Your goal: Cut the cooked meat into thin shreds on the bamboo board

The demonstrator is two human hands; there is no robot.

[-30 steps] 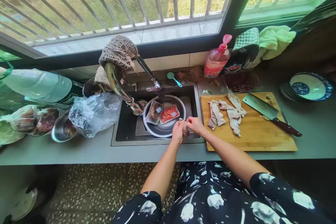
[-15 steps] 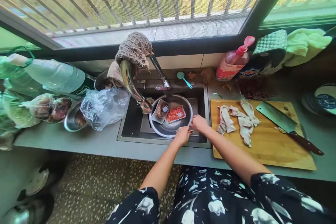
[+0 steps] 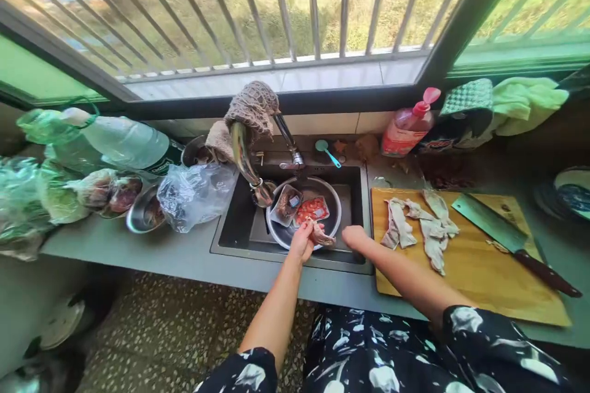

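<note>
My left hand (image 3: pixel 302 242) pinches a strip of pale, pinkish meat (image 3: pixel 323 236) over the near rim of a round metal basin (image 3: pixel 338 206). To its right, my right hand (image 3: pixel 354 237) is curled closed above the sink (image 3: pixel 237 239); whether anything is in its fingers is hidden. Inside the basin lie a plastic-wrapped pack of dark food (image 3: pixel 286 206) and a tray of red and white pieces (image 3: pixel 312 210). Similar meat strips (image 3: pixel 436 236) rest on the wooden cutting board (image 3: pixel 479 276), beside a cleaver (image 3: pixel 495 224).
A curved faucet (image 3: pixel 244 163) with a net cloth (image 3: pixel 253 107) over it rises behind the sink. Left of it sit a clear plastic bag (image 3: pixel 193 193), a metal bowl (image 3: pixel 138 212) and a large bottle (image 3: pixel 126 141). Behind the board stands a pink soap bottle (image 3: pixel 408 126).
My hands have moved apart. The left has shifted left over the basin, with the meat strip now plainly showing; the right is slightly farther right. The view has tilted a little.
</note>
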